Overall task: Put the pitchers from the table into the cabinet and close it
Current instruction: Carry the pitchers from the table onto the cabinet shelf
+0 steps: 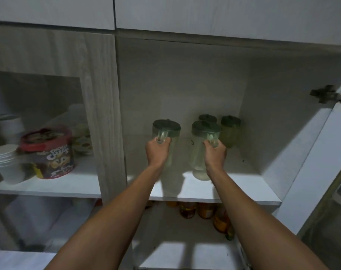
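Note:
Both my arms reach into the open cabinet. My left hand (158, 151) grips the handle of a clear pitcher with a green lid (166, 128), standing on the white shelf (243, 190). My right hand (215, 152) grips the handle of a second clear green-lidded pitcher (204, 129), also on the shelf, to the right. Behind that one stand two more green-lidded pitchers (230, 131), near the back right corner; the rear one (207, 117) is mostly hidden.
The cabinet door (309, 156) hangs open at the right on a metal hinge (325, 93). A glass-fronted door (101, 94) on the left covers a cereal tub (52, 152) and stacked white cups (8, 162). Bottles (204, 210) stand on the lower shelf.

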